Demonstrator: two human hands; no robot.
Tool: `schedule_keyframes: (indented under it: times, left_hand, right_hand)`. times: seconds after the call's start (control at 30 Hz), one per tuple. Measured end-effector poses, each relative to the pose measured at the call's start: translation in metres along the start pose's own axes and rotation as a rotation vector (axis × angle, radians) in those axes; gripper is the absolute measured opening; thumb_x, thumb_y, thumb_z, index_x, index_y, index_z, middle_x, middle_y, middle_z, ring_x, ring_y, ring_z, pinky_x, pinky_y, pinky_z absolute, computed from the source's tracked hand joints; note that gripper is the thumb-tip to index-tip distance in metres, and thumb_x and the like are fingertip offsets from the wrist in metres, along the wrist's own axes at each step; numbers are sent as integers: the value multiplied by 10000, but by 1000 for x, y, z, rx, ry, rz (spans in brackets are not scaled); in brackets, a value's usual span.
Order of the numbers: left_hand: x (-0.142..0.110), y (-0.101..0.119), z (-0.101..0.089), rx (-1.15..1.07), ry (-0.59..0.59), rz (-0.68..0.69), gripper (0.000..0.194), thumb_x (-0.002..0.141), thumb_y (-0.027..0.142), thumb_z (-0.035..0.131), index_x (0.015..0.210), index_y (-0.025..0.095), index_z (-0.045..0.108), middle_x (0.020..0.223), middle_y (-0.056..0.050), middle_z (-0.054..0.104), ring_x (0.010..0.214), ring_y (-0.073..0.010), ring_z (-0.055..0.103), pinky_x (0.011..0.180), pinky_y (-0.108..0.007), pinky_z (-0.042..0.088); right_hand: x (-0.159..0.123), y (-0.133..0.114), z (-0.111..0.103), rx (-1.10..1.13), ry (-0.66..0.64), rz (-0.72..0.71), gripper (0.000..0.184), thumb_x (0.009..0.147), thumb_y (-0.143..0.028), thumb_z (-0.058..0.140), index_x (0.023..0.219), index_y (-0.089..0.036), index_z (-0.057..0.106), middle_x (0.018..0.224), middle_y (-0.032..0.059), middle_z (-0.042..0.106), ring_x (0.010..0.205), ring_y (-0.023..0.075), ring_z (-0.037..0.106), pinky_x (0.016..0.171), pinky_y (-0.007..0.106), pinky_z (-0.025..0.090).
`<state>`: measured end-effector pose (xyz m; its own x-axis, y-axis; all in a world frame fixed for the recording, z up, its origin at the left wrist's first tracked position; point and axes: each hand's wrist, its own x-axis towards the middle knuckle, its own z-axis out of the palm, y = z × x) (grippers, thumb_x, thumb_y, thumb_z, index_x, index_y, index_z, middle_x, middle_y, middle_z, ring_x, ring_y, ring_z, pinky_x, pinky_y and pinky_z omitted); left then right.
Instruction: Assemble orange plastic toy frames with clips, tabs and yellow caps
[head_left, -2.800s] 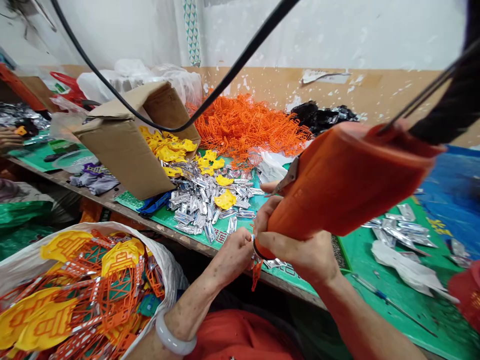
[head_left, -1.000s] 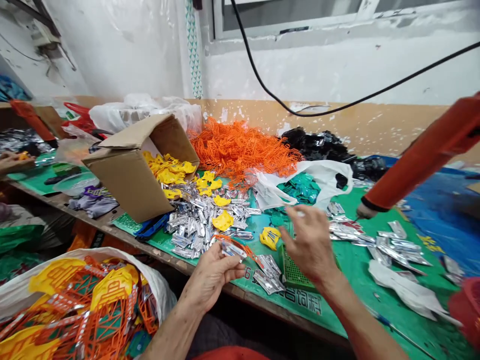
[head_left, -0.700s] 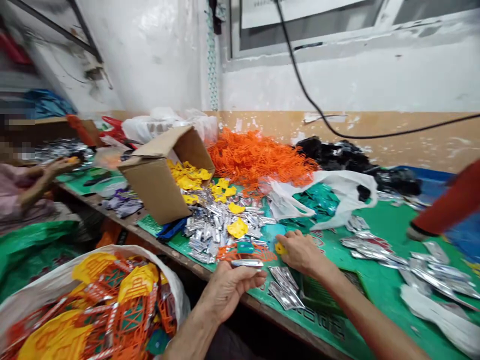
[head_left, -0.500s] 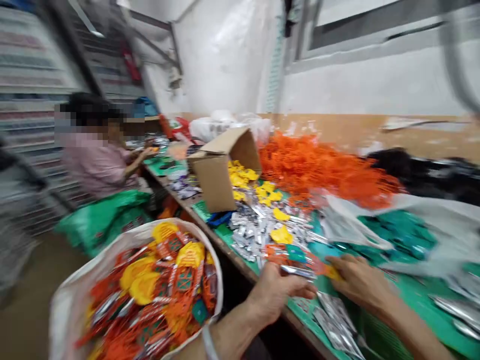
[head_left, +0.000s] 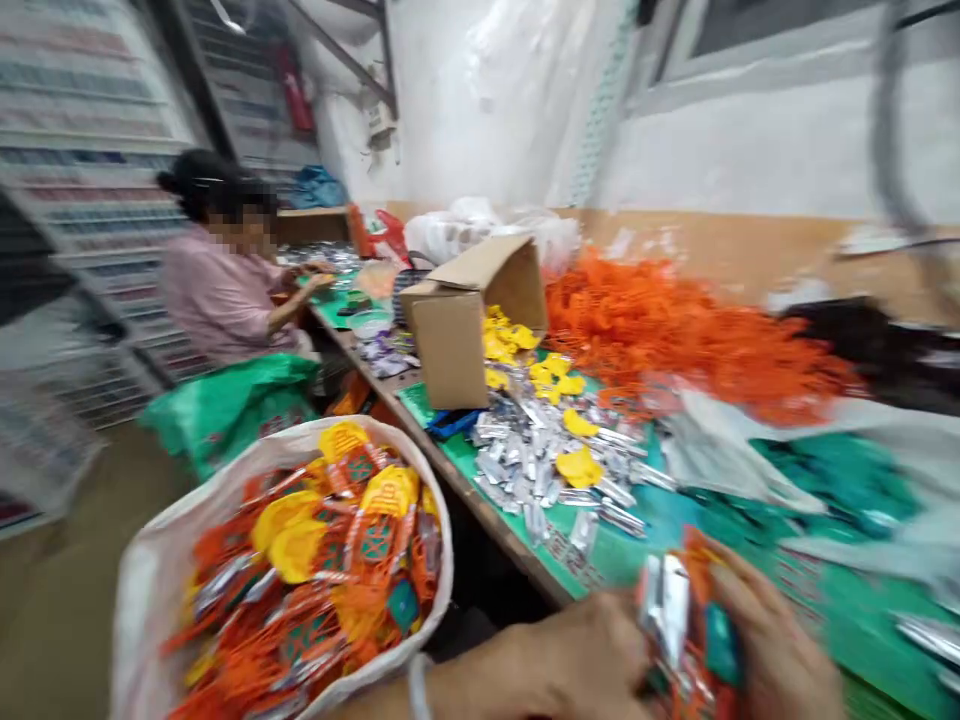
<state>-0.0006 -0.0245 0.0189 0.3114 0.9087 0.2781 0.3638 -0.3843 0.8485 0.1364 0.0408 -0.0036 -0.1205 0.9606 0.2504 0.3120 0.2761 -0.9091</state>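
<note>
A person (head_left: 225,300) sits at the upper left of the frame; a white sack (head_left: 131,610), filled with orange, yellow and silver pieces, stands at lower left; at lower right of centre, the left hand (head_left: 607,645) reaches in from the bottom edge, forearm nearly level, its grip closed on the left side of an orange-and-silver bundle (head_left: 675,610); the right hand (head_left: 784,640) curls round its right side, fingers bent; red characters on the green-covered table (head_left: 491,515) are too blurred to read.
</note>
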Motion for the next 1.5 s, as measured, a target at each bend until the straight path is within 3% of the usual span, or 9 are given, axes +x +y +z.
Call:
schedule_keyframes:
  times: [0.07,0.17,0.4,0.53,0.63,0.77,1.1,1.2,1.5]
  left_hand:
    - [-4,13,-11,-263,-1,-132,167,765,116,574,770,199,719,783,-26,681,778,-226,624,788,-298,519]
    - [-7,19,-22,-536,-33,-211,170,782,139,569,787,189,731,778,-15,677,774,-206,606,776,-282,495]
    - [-8,-11,-12,-1330,329,-562,296,747,425,713,823,141,741,664,-39,698,572,-155,613,570,-247,485]
    - [-9,-20,-15,-1392,282,-647,557,715,662,636,743,112,724,497,-45,630,426,-182,583,445,-272,459]
    - [-9,-15,-18,-1341,271,-647,651,652,691,699,917,99,745,650,-90,717,575,-220,669,540,-286,510]
    - [-11,-1,-19,-1172,265,-564,516,565,338,892,1031,168,751,848,-71,766,676,-169,686,645,-228,515]
    - [-6,21,-12,-455,453,-418,251,689,131,717,899,242,798,980,-37,760,958,-238,663,912,-305,492]
    - [-4,25,-9,-251,491,-280,401,697,54,672,1011,278,781,1086,-44,735,1037,-250,651,960,-321,486]
    - [-12,13,21,30,286,103,759,760,-49,465,1453,260,440,1166,-131,614,1107,-258,592,941,-365,516]
  right_hand:
    - [-4,-16,2,188,40,201,455,810,-556,543,1041,-190,683,1010,104,727,883,287,690,730,385,554]
    - [-4,-30,7,238,54,228,506,781,-592,582,1062,-181,676,989,79,731,849,255,683,709,343,549]
    - [-14,-33,6,236,-14,39,417,758,-452,686,1082,-190,658,995,64,723,825,211,684,698,278,547]
    - [-14,-37,7,114,-68,-188,275,783,-350,669,1013,-199,661,925,46,707,795,187,672,693,261,538]
    - [-11,-34,8,89,-75,-252,215,799,-303,623,980,-196,668,922,52,694,821,191,667,730,277,536]
    - [-10,-24,8,207,-82,-63,359,774,-416,654,1065,-206,669,1026,73,711,899,223,676,789,313,543]
    - [-19,-25,13,938,82,287,398,886,-511,485,1158,-263,635,1179,85,707,1034,256,679,888,440,542]
    - [-25,-26,13,1104,73,330,358,884,-453,498,1166,-282,638,1220,67,690,1078,241,663,937,447,519]
    - [-37,-26,10,1134,76,253,337,871,-420,563,1195,-346,622,1244,19,650,989,200,668,871,370,547]
